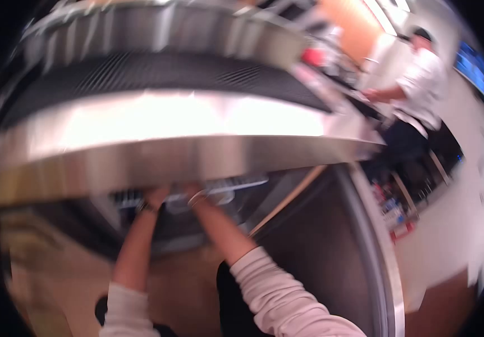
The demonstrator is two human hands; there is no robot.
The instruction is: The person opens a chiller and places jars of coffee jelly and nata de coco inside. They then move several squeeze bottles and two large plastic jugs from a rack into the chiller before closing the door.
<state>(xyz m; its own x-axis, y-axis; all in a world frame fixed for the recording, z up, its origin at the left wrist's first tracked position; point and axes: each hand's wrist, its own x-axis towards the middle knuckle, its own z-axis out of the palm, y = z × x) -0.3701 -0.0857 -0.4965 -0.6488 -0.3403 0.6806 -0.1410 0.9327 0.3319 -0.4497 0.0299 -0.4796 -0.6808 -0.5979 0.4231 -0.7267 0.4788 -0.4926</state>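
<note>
fingers: both sets hidden up under the front lip of the bench; can't tell if they're spread, curled or clamped on anything
left hand [155, 197]: reaches up and forward below the overhang, dark band at the wrist, pale sleeve pushed back along the forearm
right hand [194, 195]: just beside the left, thin bangle at the wrist, pale long sleeve, arm angled in from lower right
thing reached for: silvery wire rack [228, 185], in the under-bench shelf space directly ahead of and slightly right of the right hand; looks to be touching or nearly touching it
long axis: rack runs left-to-right, roughly parallel to the bench's front edge, across the line of both forearms
nearer hand: right is closer to the visible part of the rack; left sits at its left end, contact unclear
bench: long curved stainless-steel bench [157, 157], bright glare on the top, overhanging the hands
above it: black ribbed belt or mat [152, 73] running along the bench top
far: second person in white shirt and dark cap [418, 84] at the far end, own hand on the bench
hidden/unclear: heavy motion blur plus fisheye warp; rack's left part and depth behind the lip not visible
</note>
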